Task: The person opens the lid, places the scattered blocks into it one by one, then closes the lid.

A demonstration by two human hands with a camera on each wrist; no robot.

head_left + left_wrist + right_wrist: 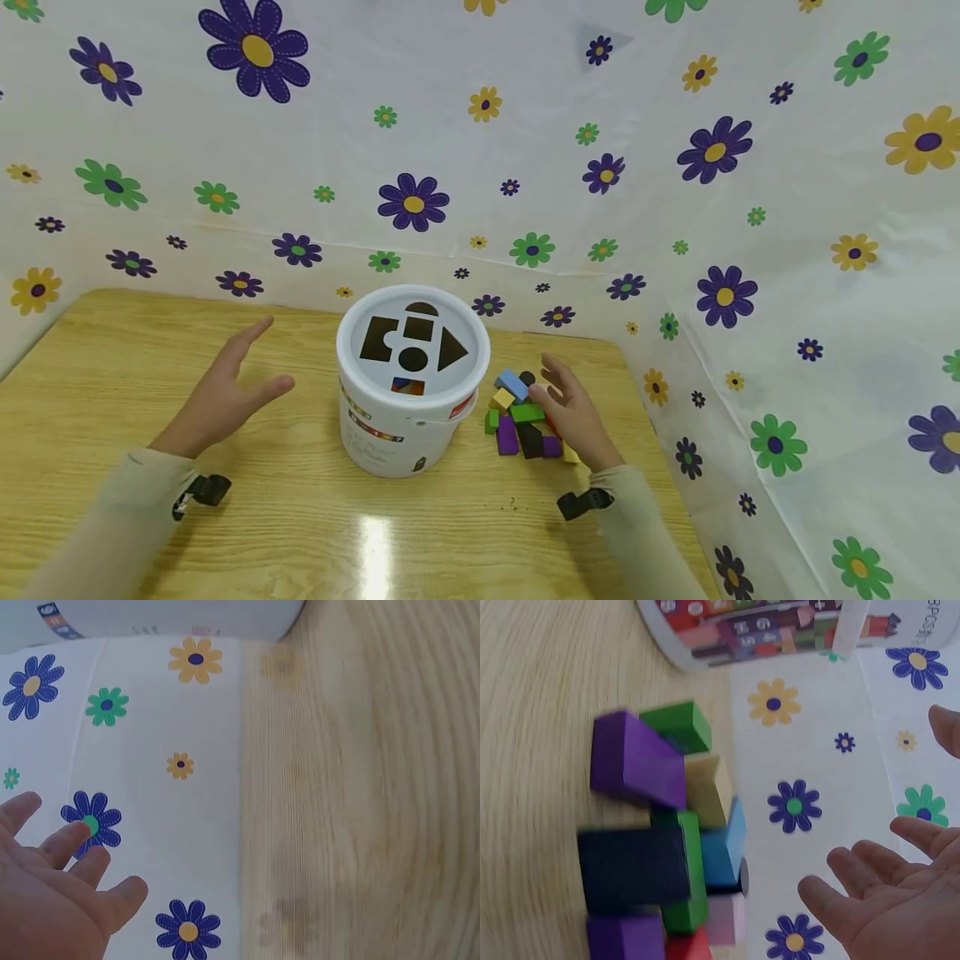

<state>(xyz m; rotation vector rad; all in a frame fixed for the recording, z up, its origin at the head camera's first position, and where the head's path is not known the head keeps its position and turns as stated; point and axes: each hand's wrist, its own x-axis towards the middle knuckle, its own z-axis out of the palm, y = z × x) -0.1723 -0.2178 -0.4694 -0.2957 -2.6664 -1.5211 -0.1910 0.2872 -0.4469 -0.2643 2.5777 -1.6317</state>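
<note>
A white bucket [393,446] stands upright on the table, its lid [360,379] cut with several shaped holes. Through the front slot of the lid, something orange and blue shows inside. To the left of the bucket, my left hand [217,400] is raised, fingers extended, thumb apart, holding nothing. My right hand [572,417] hovers over a pile of wooden blocks on the right, fingers relaxed and spread in the right wrist view. Among them are a purple block [649,765], a black block [634,866], a green block [694,877] and a blue block [724,844].
The wooden table [292,533] reaches a flower-patterned sheet [525,142] that rises behind it and along the right side. A wire handle hangs at the bucket's right side. Light glares off the table in front of the bucket.
</note>
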